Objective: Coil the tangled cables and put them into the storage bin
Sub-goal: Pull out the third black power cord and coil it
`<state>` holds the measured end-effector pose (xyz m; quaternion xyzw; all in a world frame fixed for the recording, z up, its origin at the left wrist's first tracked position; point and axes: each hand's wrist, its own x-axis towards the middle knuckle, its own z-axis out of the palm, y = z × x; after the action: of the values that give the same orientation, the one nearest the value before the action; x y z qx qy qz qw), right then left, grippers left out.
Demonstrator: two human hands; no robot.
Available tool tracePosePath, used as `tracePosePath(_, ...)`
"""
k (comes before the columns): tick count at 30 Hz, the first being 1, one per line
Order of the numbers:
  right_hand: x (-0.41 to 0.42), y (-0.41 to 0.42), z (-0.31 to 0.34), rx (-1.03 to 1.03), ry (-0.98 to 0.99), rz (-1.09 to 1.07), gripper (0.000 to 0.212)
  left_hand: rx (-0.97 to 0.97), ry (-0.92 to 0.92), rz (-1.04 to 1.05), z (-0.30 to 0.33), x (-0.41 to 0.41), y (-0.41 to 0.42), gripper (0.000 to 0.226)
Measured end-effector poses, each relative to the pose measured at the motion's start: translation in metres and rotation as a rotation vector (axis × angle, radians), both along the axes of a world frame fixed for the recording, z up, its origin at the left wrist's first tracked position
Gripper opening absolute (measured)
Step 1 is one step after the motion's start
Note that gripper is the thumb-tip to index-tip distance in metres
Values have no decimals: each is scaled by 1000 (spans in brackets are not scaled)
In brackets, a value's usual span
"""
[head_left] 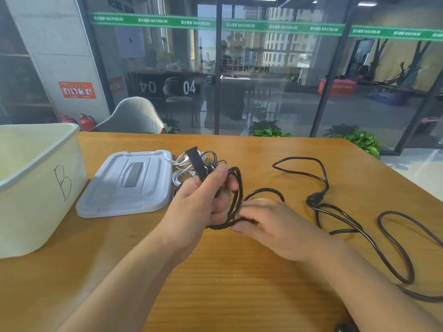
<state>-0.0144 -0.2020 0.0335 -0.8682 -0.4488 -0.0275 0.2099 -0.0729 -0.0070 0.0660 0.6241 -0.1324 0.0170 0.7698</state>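
Mid-coil on the black power cable (340,226): a few loops gathered in the left hand (203,200), fingers curled round the bundle with the thumb clamped over the top, one plug end (195,159) sticking up and away past the knuckles. Right hand (268,224) just beside it to the right, low over the wooden table (215,283), fingertips pinching the strand where it leaves the bottom of the loops. From that pinch, the loose remainder running off to the right in slack bends, past the second plug (316,196) lying flat, then out in wide curves toward the right edge and back along the near right corner. Long axis of the uncoiled length therefore left to right, all of it on the right hand's side, so probably the right hand to feed and the left to hold. Open tabletop near and between the forearms for drawing slack in (the far right loops lie close to the table edge and could slip over). White cables (184,167) heaped behind the left hand, untouched. Storage bin (43,188) marked B at far left, open, its grey lid (127,183) flat between bin and hands.
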Motion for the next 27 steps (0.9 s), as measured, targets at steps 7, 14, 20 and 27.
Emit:
tracePosePath(7,25,-27,-2,-18,-208,-178,57,-85,-12,-38,11,-2,16,38)
tracePosePath(14,28,-26,-2,14,-179,-234,44,62,73,-205,7,-3,10,35)
tracePosePath(20,15,-26,3,182,-211,-383,42,240,68,-326,-5,-2,-1,36)
tracePosePath(27,10,-41,22,279,-196,-476,28,299,124,-267,-12,4,3,39)
